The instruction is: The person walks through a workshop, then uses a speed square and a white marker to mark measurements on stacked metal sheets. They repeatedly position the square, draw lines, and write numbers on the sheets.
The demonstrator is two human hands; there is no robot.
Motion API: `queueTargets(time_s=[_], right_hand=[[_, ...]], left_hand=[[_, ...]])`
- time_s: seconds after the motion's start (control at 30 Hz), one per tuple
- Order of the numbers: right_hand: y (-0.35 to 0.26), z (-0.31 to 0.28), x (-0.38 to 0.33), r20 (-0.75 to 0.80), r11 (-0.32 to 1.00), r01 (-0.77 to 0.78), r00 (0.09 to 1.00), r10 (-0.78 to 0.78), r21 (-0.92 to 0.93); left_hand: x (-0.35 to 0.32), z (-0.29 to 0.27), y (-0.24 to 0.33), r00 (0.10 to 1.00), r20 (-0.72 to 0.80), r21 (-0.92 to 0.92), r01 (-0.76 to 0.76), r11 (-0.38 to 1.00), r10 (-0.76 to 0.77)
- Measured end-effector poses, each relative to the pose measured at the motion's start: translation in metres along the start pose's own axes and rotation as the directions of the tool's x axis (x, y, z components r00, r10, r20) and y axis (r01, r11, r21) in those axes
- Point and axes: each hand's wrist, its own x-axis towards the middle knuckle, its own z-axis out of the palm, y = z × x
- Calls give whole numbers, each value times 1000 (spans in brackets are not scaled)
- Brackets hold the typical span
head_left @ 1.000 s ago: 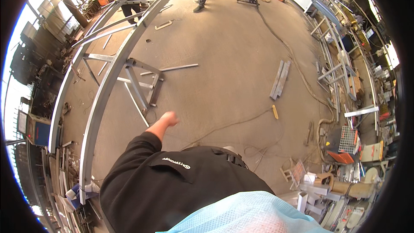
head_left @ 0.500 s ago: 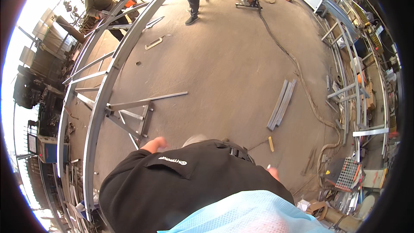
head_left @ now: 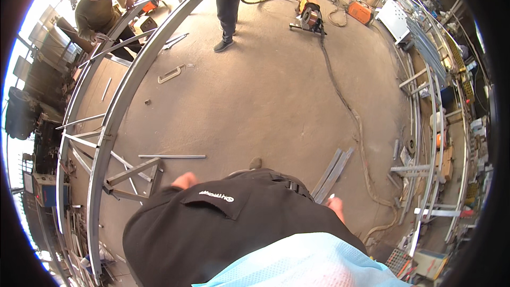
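While I am walking the floor [head_left: 265, 101], my hands [head_left: 186, 180] are swinging empty, steel strips [head_left: 332, 172] lying at two o'clock, curved frame [head_left: 114, 122] at ten.

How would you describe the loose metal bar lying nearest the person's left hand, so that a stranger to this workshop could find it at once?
Start at the long curved steel frame that sweeps down the left of the concrete floor. Just right of it, ahead of the left hand, lies a thin straight bar. Unlike the frame's welded struts, it lies loose, alone and level on bare floor.
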Motion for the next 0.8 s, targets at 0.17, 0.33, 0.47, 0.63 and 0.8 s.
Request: queueTargets(time_s=[0.17,0.33,0.47,0.63,0.8], right_hand=[[-24,19,59,118,986,-94,987,111,-139],[-100,10,162,150,971,-129,975,161,-202],[-193,-20,270,176,966,-123,970,165,-228],[-380,-78,420,124,982,-162,977,173,-101],[-649,-101,548,22,986,51,998,-55,160]], left_hand=[[104,-259,199,892,-407,-69,-244,967,197],[112,-438,340,763,-580,-240,-494,836,284],[181,-468,357,789,-570,-187,-395,899,228],[207,-440,310,991,58,152,-130,980,122],[165,-469,314,942,93,-282,336,899,-323]])
